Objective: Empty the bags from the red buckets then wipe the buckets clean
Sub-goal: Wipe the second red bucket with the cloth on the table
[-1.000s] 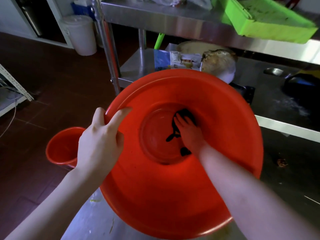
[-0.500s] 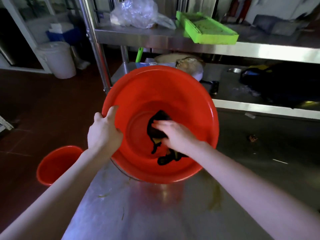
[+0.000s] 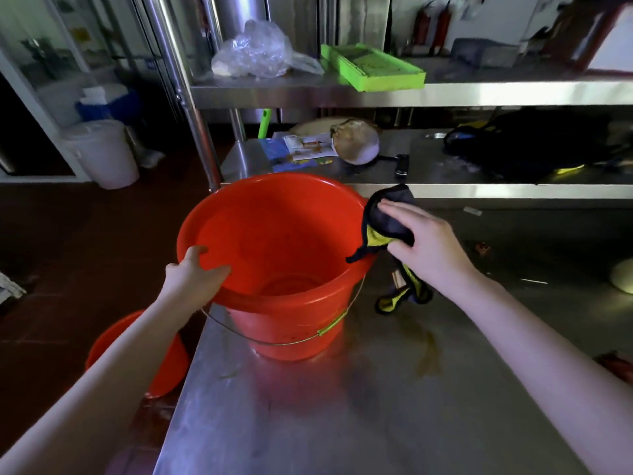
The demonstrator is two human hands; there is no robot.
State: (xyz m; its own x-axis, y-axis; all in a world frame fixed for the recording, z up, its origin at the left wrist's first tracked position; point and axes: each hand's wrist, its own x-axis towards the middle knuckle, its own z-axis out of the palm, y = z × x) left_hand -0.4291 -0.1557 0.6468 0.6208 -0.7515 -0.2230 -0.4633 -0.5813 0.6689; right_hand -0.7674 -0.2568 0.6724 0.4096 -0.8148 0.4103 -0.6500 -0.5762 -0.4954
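Note:
A red bucket (image 3: 274, 234) stands upright on the steel table (image 3: 376, 406), its wire handle hanging down the front. My left hand (image 3: 191, 275) grips its near left rim, thumb inside. My right hand (image 3: 424, 245) holds a black and yellow cloth (image 3: 383, 224) just outside the bucket's right rim, part of the cloth dangling to the table. The inside of the bucket looks bare. A second red bucket (image 3: 137, 358) sits on the floor at the lower left, partly hidden by my left arm.
A steel shelf unit (image 3: 445, 94) rises behind the table, with a green tray (image 3: 373, 66), a clear plastic bag (image 3: 253, 49) and a black bag (image 3: 531, 145). A white bin (image 3: 102, 152) stands on the dark floor at the left. A yellowish stain (image 3: 428, 354) marks the table.
The bucket went from tilted toward me to standing upright on the table. My right hand came out of the bucket with the cloth and moved to the right of its rim.

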